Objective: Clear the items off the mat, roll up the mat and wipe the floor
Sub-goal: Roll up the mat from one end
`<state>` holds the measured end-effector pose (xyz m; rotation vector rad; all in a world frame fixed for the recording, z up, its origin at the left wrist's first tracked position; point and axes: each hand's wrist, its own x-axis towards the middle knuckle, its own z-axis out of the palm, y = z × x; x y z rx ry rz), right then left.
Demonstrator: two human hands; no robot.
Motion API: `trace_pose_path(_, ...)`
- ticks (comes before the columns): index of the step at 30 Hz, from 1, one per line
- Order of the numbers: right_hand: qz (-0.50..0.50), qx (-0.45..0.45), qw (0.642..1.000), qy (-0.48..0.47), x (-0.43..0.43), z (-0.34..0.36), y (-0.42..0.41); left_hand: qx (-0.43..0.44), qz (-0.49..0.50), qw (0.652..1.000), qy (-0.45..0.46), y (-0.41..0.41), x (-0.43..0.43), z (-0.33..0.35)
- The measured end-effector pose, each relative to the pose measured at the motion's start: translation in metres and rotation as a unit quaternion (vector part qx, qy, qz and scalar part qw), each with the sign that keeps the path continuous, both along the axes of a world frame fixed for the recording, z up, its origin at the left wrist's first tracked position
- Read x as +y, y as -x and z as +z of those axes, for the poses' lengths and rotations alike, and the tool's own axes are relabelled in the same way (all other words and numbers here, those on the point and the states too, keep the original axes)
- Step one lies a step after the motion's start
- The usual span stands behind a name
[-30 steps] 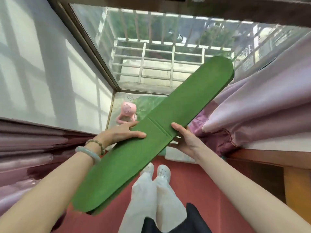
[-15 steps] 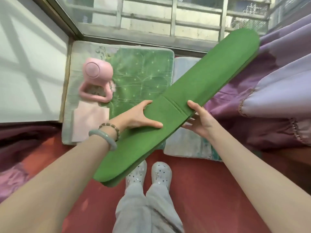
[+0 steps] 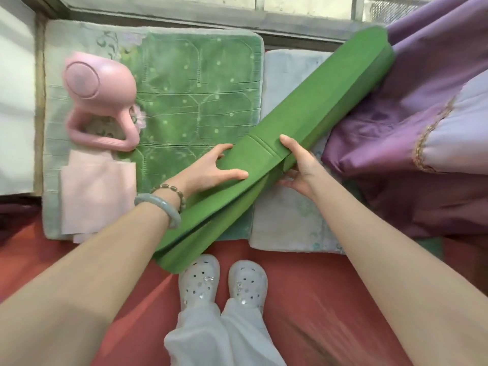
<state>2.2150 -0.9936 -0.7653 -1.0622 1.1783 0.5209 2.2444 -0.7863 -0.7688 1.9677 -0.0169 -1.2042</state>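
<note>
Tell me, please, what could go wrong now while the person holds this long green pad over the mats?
1. The far end of the green folded pad reaches the purple curtain; swinging it may snag the fabric.
2. The left hand and right hand grip only its middle, and its layers gape at the near end, so it might unfold.
3. The pink fan sits on the green patterned mat; a low swing could knock it over.
</note>
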Motion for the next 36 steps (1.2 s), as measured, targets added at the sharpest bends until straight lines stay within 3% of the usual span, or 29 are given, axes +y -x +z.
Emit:
trace_pose_path(5,-0.009,-0.005,0.999,-0.052,0.002,0.015,-0.003,-0.034,-0.011,0.999,-0.005,-0.001,0.005,0.012)
trace_pose_path(9,-0.062,0.006,0.995,-0.084,-0.005,0.017,0.003,-0.082,0.04,0.996,-0.002,-0.02,0.02,0.032)
trace_pose_path(14,-0.104,0.038,0.993,-0.032,0.005,0.012,0.009,-0.168,0.011,0.978,-0.122,-0.034,0.048,0.042)
trace_pose_path(18,-0.129,0.034,0.991,0.005,0.004,0.003,0.015,-0.226,-0.023,0.941,-0.25,-0.035,0.05,0.04)
trace_pose_path(20,-0.129,0.029,0.991,0.013,0.004,0.003,0.016,-0.244,-0.018,0.931,-0.271,-0.031,0.051,0.039)
trace_pose_path(29,-0.059,0.023,0.996,0.059,-0.001,0.049,0.02,-0.215,-0.106,0.936,-0.257,-0.002,0.048,0.061)
trace_pose_path(36,0.104,-0.025,0.991,0.08,-0.013,0.163,0.028,-0.184,-0.115,0.953,-0.213,-0.007,0.043,0.17)
